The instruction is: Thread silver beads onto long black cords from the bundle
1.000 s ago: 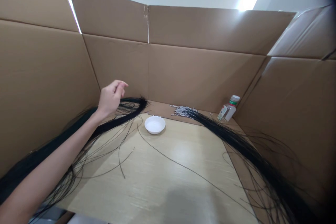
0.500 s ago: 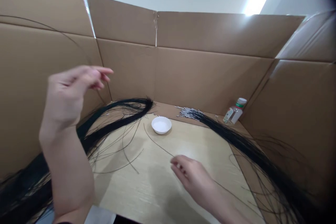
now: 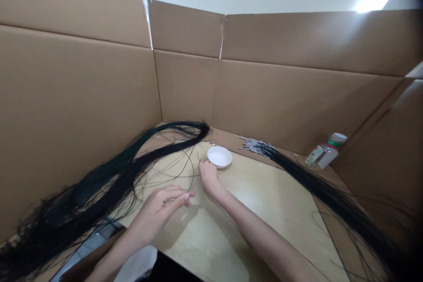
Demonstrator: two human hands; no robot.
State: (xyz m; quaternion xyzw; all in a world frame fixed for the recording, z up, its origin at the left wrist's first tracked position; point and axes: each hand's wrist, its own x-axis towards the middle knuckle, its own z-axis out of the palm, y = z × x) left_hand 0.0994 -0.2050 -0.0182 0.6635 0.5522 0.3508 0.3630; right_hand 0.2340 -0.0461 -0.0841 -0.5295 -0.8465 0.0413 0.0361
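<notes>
My left hand (image 3: 161, 205) hovers low over the wooden table (image 3: 264, 198), thumb and forefinger pinched on a thin black cord. My right hand (image 3: 207, 174) rests closed on the table just left of a small white bowl (image 3: 219, 157), pinching a cord whose end sticks up at its fingers. A thick bundle of black cords (image 3: 109, 176) sweeps along the left side. A second black bundle (image 3: 327, 194), tipped with silver beads (image 3: 253, 144), runs along the right.
Tall cardboard walls (image 3: 280, 97) enclose the table on three sides. A small clear bottle (image 3: 325, 151) with a white cap and green label lies in the back right corner. Loose cords stray over the table's left half.
My left hand came down from head height to the table. My right hand slid forward to the white bowl. The view has turned left.
</notes>
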